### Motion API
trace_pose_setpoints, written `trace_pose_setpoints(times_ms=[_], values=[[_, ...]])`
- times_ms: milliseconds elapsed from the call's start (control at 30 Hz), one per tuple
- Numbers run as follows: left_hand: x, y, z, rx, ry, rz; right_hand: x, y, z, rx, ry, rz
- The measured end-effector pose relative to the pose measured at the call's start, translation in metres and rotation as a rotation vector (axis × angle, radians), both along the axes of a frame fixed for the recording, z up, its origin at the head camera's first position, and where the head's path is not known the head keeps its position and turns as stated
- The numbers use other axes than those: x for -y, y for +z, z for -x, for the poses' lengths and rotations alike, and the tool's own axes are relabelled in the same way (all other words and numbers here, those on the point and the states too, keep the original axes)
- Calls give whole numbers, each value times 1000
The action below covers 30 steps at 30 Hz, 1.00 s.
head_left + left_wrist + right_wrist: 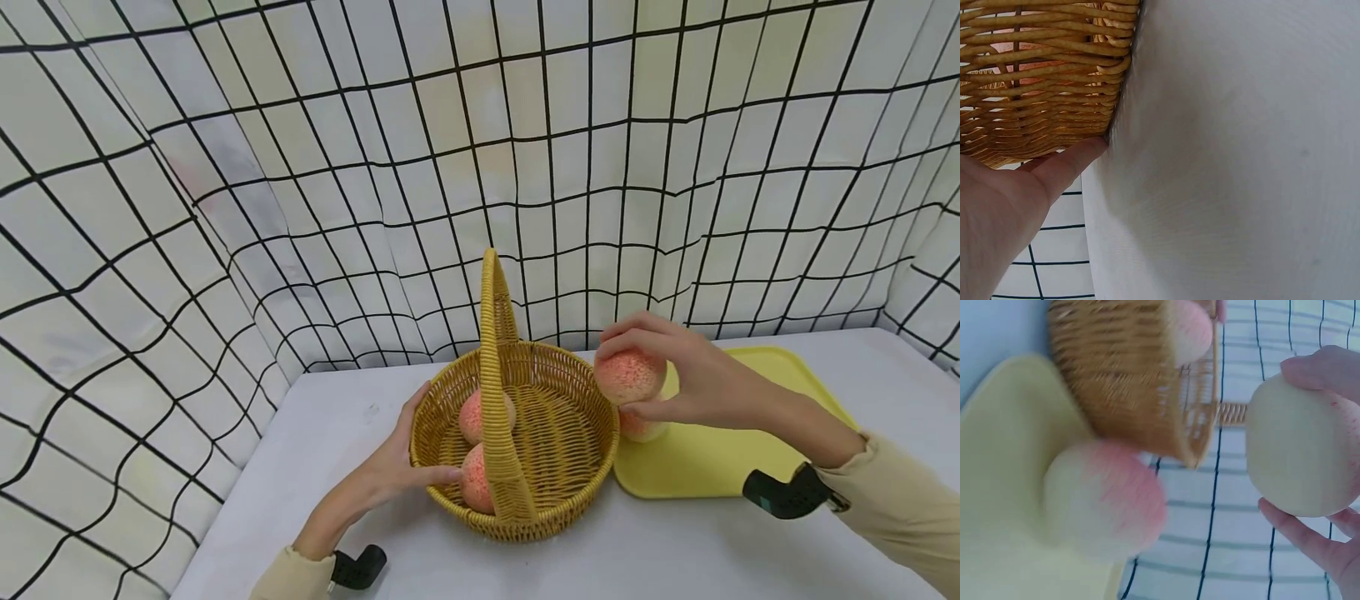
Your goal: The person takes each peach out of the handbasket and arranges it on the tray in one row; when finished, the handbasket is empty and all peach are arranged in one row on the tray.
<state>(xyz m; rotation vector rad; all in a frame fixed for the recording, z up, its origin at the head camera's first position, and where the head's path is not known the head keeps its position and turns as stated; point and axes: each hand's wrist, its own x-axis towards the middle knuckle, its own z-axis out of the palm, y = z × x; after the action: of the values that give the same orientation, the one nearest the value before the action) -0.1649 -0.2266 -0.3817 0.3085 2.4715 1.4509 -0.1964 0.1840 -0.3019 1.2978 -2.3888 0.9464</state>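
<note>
A round wicker basket (558, 446) with a tall arched handle stands on the table. Inside, at its left side, lie two pink-and-cream peaches, one farther back (471, 417) and one nearer (475, 479), both partly behind the handle. My left hand (397, 467) holds the basket's left side, thumb over the rim by the nearer peach; the left wrist view shows fingers along the outer wicker (1041, 106). Between thumb and fingers, my right hand (705, 379) grips another peach (632, 377), raised beside the basket's right rim. Below it a further peach (1104, 500) rests on the yellow tray.
The yellow tray (720, 467) lies on the white table (562, 567), right up beside the basket. White walls with a black grid net (551, 167) rise behind and to the sides. Both wrists wear a small black device (783, 493).
</note>
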Motion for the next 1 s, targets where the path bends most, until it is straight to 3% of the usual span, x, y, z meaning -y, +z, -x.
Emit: trace_pose_setpoints(times_ms=[300,600,767,1000], values=[[0,0,1,1,4,12,-55,-17,-1,-54,-143,37],[0,0,1,-1,-3,-12,-90,-47,9,-6,-233,36],[0,-2,1,6,-4,-25,-101,-68,14,13,-236,-15],[0,-2,0,16,14,-9,-103,-88,19,139,-178,-33]])
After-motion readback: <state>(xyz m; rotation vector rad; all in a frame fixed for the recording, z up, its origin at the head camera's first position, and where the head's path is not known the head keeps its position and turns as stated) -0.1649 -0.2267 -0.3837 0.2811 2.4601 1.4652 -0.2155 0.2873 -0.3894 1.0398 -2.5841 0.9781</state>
